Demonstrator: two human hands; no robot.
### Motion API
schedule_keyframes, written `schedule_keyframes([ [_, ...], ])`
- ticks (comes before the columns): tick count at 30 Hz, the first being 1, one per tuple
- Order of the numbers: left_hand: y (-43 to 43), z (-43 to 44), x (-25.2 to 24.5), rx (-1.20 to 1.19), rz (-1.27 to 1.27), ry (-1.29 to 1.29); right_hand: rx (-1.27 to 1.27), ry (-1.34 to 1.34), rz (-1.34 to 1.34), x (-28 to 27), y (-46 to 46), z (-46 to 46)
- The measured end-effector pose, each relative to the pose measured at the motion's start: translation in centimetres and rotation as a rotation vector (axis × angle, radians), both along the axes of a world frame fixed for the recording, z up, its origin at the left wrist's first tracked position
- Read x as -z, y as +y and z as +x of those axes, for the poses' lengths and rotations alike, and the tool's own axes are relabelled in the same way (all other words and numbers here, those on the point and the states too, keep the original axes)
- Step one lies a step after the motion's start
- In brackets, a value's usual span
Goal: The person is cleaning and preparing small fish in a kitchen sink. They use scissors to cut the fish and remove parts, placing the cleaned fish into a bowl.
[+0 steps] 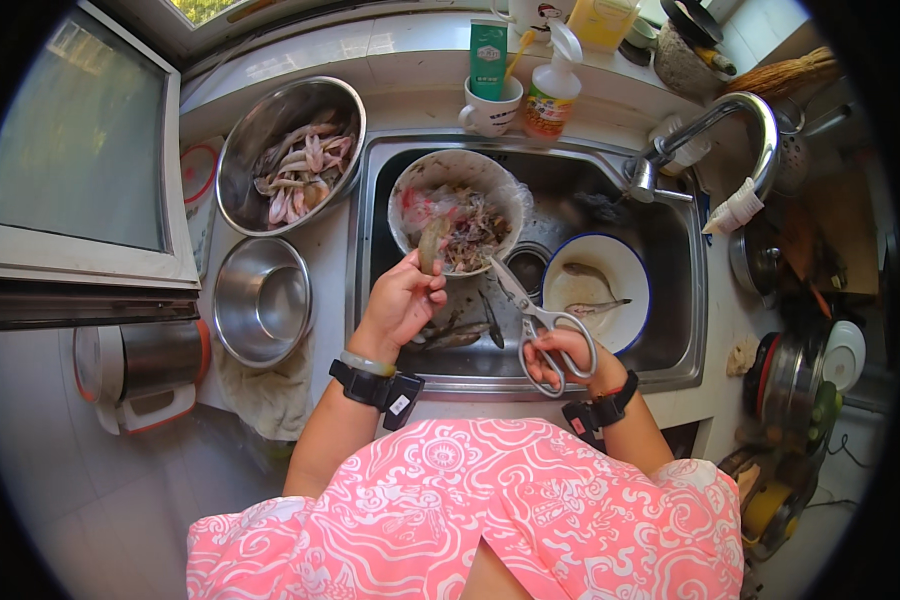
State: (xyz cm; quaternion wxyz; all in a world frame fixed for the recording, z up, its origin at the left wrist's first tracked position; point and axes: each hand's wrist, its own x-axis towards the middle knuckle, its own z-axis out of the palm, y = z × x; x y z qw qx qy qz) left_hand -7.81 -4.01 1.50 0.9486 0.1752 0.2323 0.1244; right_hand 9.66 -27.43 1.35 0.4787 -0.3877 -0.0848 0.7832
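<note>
Between the fingertips of my left hand (pixel 403 304) is a small brownish fish (pixel 433 244), held over the near rim of a white bowl (pixel 414 165). That bowl holds fish scraps (pixel 476 225) and crumpled clear plastic. My right hand (pixel 562 356) grips metal kitchen scissors (pixel 523 304) by the handles; the blades point up and left, their tips by the scrap bowl's rim. Right of the scissors sits a blue-rimmed enamel basin (pixel 622 262) with two small fish (pixel 598 307) in it. Several more small fish (pixel 454 335) lie on the sink floor, between my hands.
Around these is a stainless steel sink (pixel 525 382) with a faucet (pixel 769 142) at its right rear. To the left stand a large steel bowl (pixel 232 180) of cleaned fish (pixel 300 169) and a smaller steel bowl (pixel 262 289). Behind are a mug (pixel 487 112) and a spray bottle (pixel 551 94).
</note>
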Motion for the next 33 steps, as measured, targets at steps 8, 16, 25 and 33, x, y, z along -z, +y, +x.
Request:
schedule_keyframes([
  [8,-0.5,1.3,-1.0,0.052,-0.031,0.124,0.052,-0.579,0.080,-3.2,2.2,-1.2],
  [16,-0.6,0.4,-2.1,0.355,-0.124,-0.177,0.469,-0.447,0.193,-1.6,10.0,-1.0],
  [25,-1.1,0.0,-2.8,0.534,0.158,-0.063,0.451,-0.167,0.308,-2.3,13.6,-1.0],
  [33,-1.8,1.3,-2.5,0.198,0.653,0.058,0.324,-0.507,0.288,-4.0,14.1,-0.3],
])
